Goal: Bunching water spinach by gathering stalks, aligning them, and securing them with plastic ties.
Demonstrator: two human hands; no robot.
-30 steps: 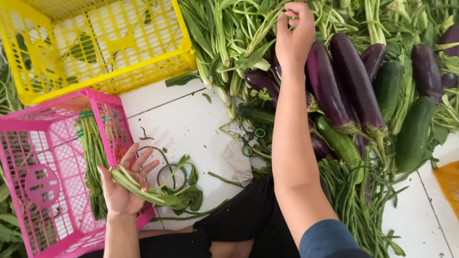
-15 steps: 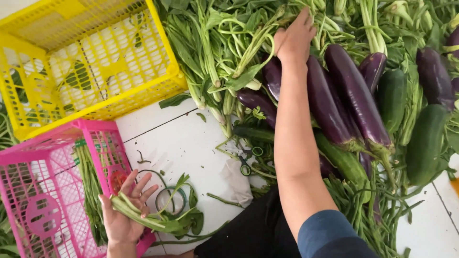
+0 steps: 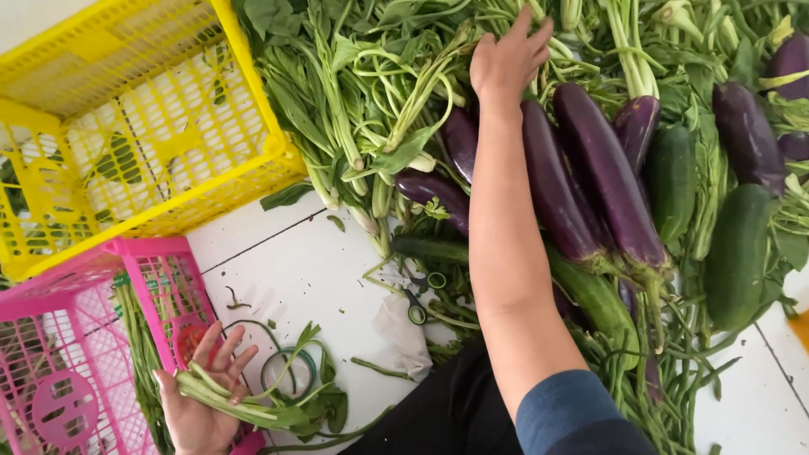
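Your right hand [image 3: 506, 59] has pushed further up into the heap of leafy greens [image 3: 362, 93] over the last second; it now lies flat on the stems with fingers spread and loosely open, gripping nothing yet, so you appear to be feeling for the next stalks rather than lifting any. Your forearm crosses the long purple eggplants [image 3: 607, 177], which lie side by side with their stalk ends pointing down toward you and their rounded tips up and to the left. Beside them on the right sit dark green cucumbers [image 3: 737, 253], roughly upright in the view. Your left hand [image 3: 198, 396] has barely shifted: it rests palm up near the corner of the pink crate [image 3: 67, 337], fingers half curled around a small bundle of green stems [image 3: 232, 403]. That bundle's long axis runs from upper left to lower right, the pale cut ends pointing left toward the pink crate and the leafy tips trailing right over the white floor [image 3: 286, 278]. Just beyond those tips lies a ring of green bands [image 3: 286, 371], and further right a pair of green-handled scissors [image 3: 421, 299] sits at the edge of the heap. The yellow crate [image 3: 143, 126] stands above the pink one, well apart from either hand.
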